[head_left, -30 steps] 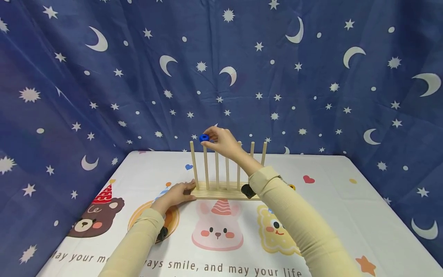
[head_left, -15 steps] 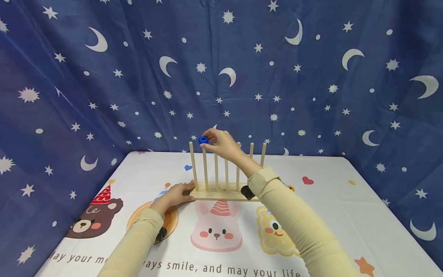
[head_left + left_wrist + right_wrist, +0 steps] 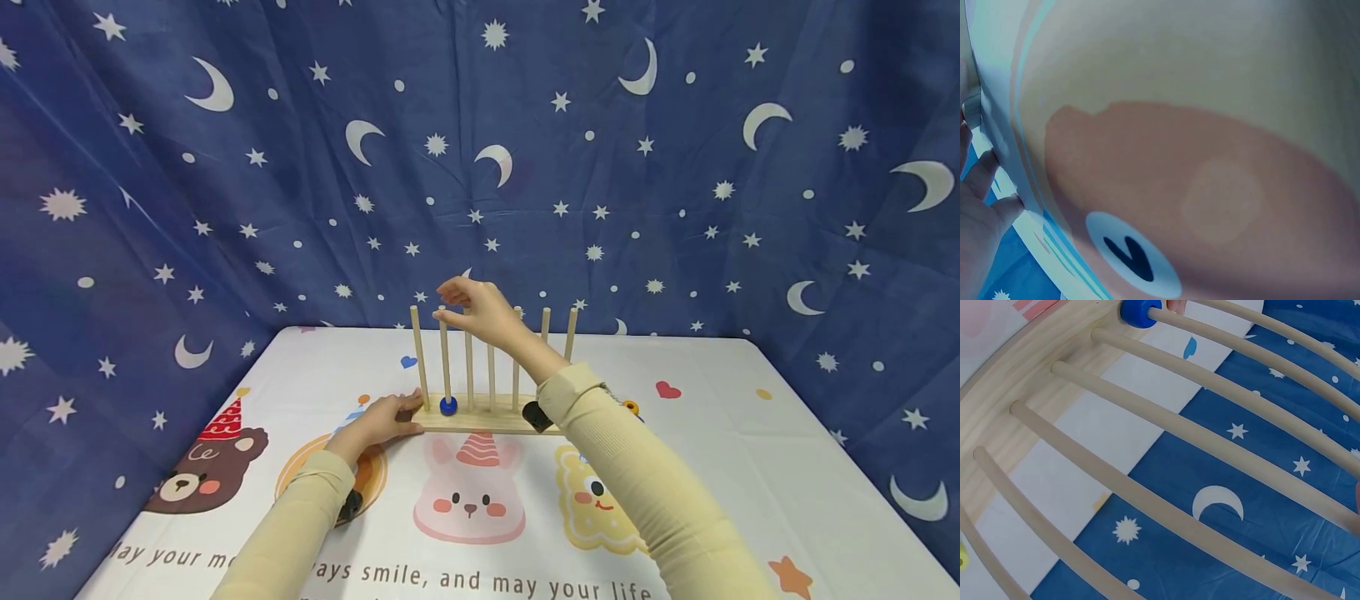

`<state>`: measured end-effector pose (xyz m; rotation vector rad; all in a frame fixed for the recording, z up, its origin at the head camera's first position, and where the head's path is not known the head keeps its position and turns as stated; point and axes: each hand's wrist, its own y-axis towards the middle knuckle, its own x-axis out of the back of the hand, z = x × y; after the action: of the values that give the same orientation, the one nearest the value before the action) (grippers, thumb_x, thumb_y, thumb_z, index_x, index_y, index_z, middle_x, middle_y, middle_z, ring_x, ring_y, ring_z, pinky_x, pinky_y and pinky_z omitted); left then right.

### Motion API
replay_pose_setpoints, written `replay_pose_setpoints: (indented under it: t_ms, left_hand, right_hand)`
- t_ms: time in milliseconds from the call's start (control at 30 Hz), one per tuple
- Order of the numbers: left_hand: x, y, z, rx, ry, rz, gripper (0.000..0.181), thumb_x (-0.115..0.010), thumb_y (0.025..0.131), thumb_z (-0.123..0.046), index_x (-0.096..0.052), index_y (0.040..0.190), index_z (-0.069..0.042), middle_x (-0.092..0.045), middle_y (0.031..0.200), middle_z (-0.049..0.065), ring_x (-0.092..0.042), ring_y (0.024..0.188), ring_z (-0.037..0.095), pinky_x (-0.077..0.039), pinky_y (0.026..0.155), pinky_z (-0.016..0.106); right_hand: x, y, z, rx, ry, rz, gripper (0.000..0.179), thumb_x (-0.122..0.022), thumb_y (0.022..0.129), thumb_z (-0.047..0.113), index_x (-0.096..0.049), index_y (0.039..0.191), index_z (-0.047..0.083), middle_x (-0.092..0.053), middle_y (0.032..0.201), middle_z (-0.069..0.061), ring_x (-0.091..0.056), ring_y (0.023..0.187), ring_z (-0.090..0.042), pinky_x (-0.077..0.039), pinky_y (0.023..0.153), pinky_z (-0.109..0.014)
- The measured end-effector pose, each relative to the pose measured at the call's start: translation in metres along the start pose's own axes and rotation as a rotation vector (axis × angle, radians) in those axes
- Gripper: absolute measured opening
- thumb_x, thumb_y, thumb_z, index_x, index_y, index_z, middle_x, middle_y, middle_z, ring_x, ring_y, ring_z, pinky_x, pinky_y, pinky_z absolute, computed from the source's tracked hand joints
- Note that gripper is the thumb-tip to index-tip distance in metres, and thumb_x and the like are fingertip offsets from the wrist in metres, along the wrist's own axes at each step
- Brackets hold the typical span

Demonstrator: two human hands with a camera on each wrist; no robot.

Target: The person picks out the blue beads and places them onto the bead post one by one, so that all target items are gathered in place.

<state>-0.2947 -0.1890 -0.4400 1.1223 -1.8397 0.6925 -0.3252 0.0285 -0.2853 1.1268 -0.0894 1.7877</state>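
A wooden peg rack (image 3: 476, 418) with several upright pegs stands on the table. My left hand (image 3: 378, 425) holds its left end, thumb at the front and fingers toward the back. Around the foot of the second peg from the left sits a blue ring-shaped bead (image 3: 448, 406); the right wrist view also shows this blue bead (image 3: 1137, 312) low against the base. My right hand (image 3: 480, 312) hovers at the top of that peg, thumb and fingers apart with nothing between them. In the left wrist view only part of my left hand (image 3: 979, 219) shows at the edge.
Partly hidden behind the right sleeve, a yellow ring-shaped piece (image 3: 632, 407) lies right of the rack. The white printed tablecloth (image 3: 712, 467) covers the table. A dark blue curtain (image 3: 525, 100) with moons and stars hangs behind it.
My right thumb and fingers have let go of the blue bead, which has dropped from the peg's top to its foot. My left hand stays at the rack's end.
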Motion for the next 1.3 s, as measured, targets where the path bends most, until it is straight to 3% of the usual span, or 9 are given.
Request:
replay_pose_setpoints:
  t_ms: [400,1067,1300]
  left_hand:
    - [-0.001,0.001,0.001,0.016,-0.014,-0.007,0.056,-0.070,0.084,-0.021,-0.050,0.132,0.002,-0.041,0.142,0.020,-0.038,0.132,0.044,-0.029,0.111,0.053]
    - [0.003,0.007,0.002,0.004,-0.004,-0.025,0.055,-0.074,0.080,-0.020,-0.056,0.127,0.002,-0.048,0.137,0.019,-0.044,0.127,0.044,-0.034,0.108,0.052]
    - [0.003,0.007,0.001,-0.041,0.042,-0.026,0.052,-0.074,0.079,-0.020,-0.059,0.123,0.004,-0.051,0.135,0.021,-0.047,0.124,0.045,-0.038,0.106,0.051]
  right_hand:
    - [0.006,-0.002,-0.003,0.096,-0.008,0.006,0.033,-0.063,0.091,0.017,-0.059,0.120,0.001,-0.065,0.117,-0.016,-0.062,0.109,-0.026,-0.051,0.095,-0.033]
    - [0.033,-0.016,0.008,0.145,-0.051,-0.025,0.031,-0.064,0.090,0.017,-0.061,0.117,0.001,-0.066,0.116,-0.015,-0.062,0.108,-0.024,-0.050,0.097,-0.032]
    - [0.043,-0.029,0.013,0.196,-0.066,-0.015,0.031,-0.064,0.090,0.015,-0.062,0.117,0.000,-0.067,0.116,-0.015,-0.062,0.108,-0.025,-0.051,0.096,-0.033]
